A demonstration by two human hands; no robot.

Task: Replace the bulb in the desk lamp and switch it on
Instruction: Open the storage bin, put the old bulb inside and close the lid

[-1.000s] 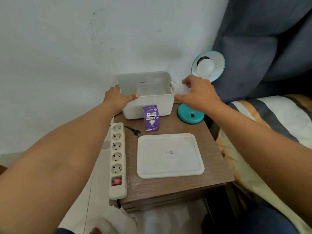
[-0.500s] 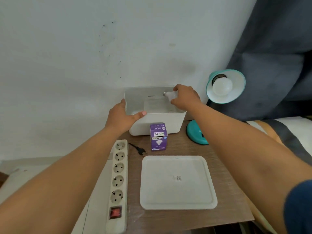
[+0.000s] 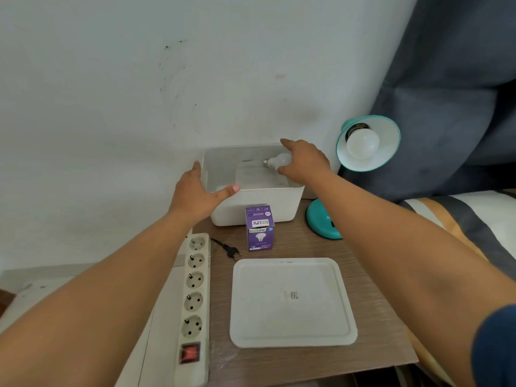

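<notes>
A teal desk lamp stands at the table's back right, its shade (image 3: 386, 141) facing me with a white bulb (image 3: 362, 143) screwed in and its round base (image 3: 321, 222) on the table. My right hand (image 3: 304, 162) holds a second white bulb (image 3: 279, 161) over the open white storage box (image 3: 282, 203), metal screw end pointing left. My left hand (image 3: 199, 192) grips the box's front left rim, thumb on the edge. A purple bulb carton (image 3: 260, 229) stands upright in front of the box. The lamp's black plug (image 3: 232, 251) lies loose beside the power strip (image 3: 194, 303).
The box's white lid (image 3: 291, 301) lies flat on the wooden table (image 3: 371, 353) in front of me. The power strip runs along the table's left edge, red switch nearest me. A white wall is behind; a dark curtain and a striped bed are to the right.
My right hand has carried the bulb from the box's right edge to over its inside. My view has tilted up and closer. The left hand stays on the box rim.
</notes>
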